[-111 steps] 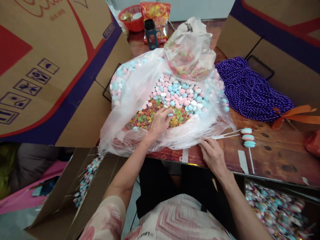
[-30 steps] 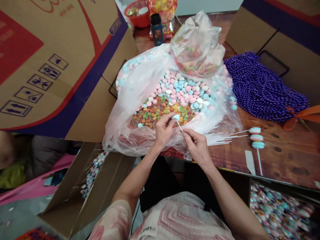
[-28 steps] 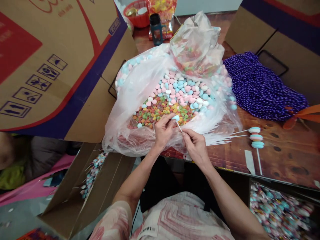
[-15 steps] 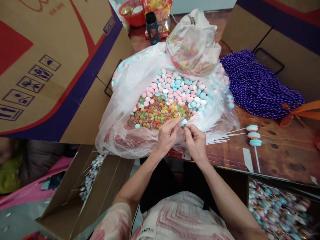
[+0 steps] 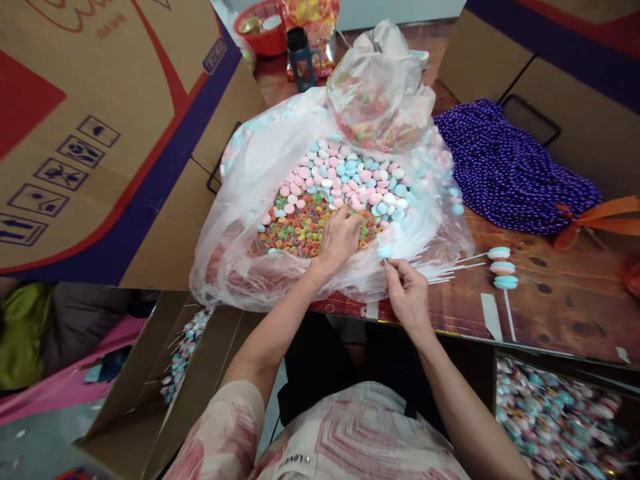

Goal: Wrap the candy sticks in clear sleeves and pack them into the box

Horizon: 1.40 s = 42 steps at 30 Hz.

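My right hand [image 5: 407, 287] pinches a thin white stick near the front edge of the table. A pale blue candy [image 5: 384, 252] is threaded on the stick, just above the fingertips. My left hand [image 5: 343, 239] is down at the small ring-shaped candies [image 5: 300, 230], its fingers curled; the fingertips and anything in them are hidden. Pink, blue and white round candies [image 5: 357, 177] lie behind the rings in the same spread-open clear plastic bag [image 5: 220, 253].
Right of the bag are loose white sticks [image 5: 445, 272], a finished candy stick [image 5: 503, 268] and a purple cord bundle [image 5: 515, 167]. Large cartons [image 5: 150, 133] flank the table. Below are an open box [image 5: 120, 413] and wrapped candies [image 5: 555, 407]. A bottle [image 5: 301, 60] stands behind.
My hands have moved apart. The left went from the stick forward into the ring candies; the right shifted slightly right and back, still holding the stick with the blue candy.
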Available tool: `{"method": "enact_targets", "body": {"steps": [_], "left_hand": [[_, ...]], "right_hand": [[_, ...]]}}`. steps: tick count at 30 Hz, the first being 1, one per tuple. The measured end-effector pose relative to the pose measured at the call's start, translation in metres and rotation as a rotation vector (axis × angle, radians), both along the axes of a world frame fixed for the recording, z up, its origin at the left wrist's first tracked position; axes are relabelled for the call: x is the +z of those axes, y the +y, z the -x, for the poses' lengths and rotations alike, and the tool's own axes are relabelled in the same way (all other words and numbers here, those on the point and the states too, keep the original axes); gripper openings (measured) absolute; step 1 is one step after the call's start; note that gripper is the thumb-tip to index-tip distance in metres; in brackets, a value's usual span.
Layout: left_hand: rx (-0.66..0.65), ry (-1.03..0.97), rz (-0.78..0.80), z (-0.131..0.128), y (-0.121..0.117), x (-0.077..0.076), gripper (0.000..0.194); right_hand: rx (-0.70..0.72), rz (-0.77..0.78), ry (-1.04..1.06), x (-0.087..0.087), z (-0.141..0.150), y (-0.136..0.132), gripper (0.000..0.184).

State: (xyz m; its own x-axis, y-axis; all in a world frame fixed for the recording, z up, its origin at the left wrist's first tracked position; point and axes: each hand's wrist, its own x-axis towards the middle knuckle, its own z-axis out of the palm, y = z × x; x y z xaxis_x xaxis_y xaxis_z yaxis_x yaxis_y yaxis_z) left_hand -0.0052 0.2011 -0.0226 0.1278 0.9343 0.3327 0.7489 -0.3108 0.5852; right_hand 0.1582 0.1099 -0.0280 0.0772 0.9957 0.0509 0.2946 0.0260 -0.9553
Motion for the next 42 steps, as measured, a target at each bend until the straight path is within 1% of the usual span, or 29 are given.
{"method": "enact_targets", "body": {"steps": [2, 4, 7, 11, 15, 17, 18, 20, 22, 23, 25, 27, 33, 36, 39, 42], "left_hand": [[-0.032, -0.045, -0.001, 0.001, -0.002, 0.003, 0.027], [-0.100, -0.068, 0.015, 0.000, -0.002, 0.003, 0.033], [-0.173, -0.003, 0.057, -0.002, 0.001, 0.001, 0.035], [-0.136, 0.059, 0.082, -0.005, 0.004, 0.002, 0.026], [-0.147, 0.022, 0.062, -0.006, 0.001, 0.003, 0.019], [-0.149, -0.063, 0.059, -0.005, -0.001, 0.002, 0.020], [-0.144, -0.135, 0.063, -0.004, -0.002, 0.001, 0.022], [-0.134, -0.331, 0.088, -0.001, -0.003, -0.002, 0.022], [-0.129, -0.542, 0.129, 0.001, -0.004, -0.005, 0.017], [-0.124, -0.627, 0.150, 0.002, -0.005, -0.006, 0.016], [-0.107, -0.744, 0.186, 0.003, -0.007, -0.008, 0.022], [-0.094, -0.814, 0.220, 0.002, -0.009, -0.009, 0.026], [-0.098, -0.937, 0.301, 0.001, -0.019, -0.005, 0.022], [-0.123, -1.033, 0.370, 0.002, -0.022, -0.002, 0.021], [-0.130, -1.169, 0.458, 0.004, -0.024, 0.000, 0.030], [-0.072, -1.300, 0.549, 0.005, -0.026, 0.003, 0.046]], "right_hand": [[0.004, 0.001, 0.012, -0.002, -0.001, 0.000, 0.025], [0.006, 0.002, 0.015, -0.003, -0.001, 0.000, 0.024], [0.001, 0.006, 0.009, -0.005, -0.002, 0.000, 0.024], [0.001, -0.001, -0.012, -0.006, -0.001, -0.001, 0.024], [0.011, -0.020, -0.052, -0.005, -0.002, -0.001, 0.025], [0.024, -0.026, -0.066, -0.004, -0.002, -0.002, 0.025], [0.030, -0.027, -0.066, -0.003, -0.002, -0.002, 0.025], [0.044, -0.028, -0.057, -0.001, 0.000, -0.001, 0.025], [0.059, -0.033, -0.042, 0.001, 0.002, 0.000, 0.025], [0.067, -0.035, -0.036, 0.001, 0.004, 0.000, 0.025], [0.082, -0.039, -0.031, 0.002, 0.006, 0.002, 0.025], [0.089, -0.042, -0.041, 0.003, 0.007, 0.004, 0.026], [0.070, -0.049, -0.086, 0.006, 0.008, 0.007, 0.024], [0.094, -0.060, -0.103, 0.008, 0.009, 0.008, 0.025], [0.117, -0.079, -0.126, 0.008, 0.011, 0.007, 0.025], [0.111, -0.103, -0.142, 0.006, 0.013, 0.005, 0.024]]}}
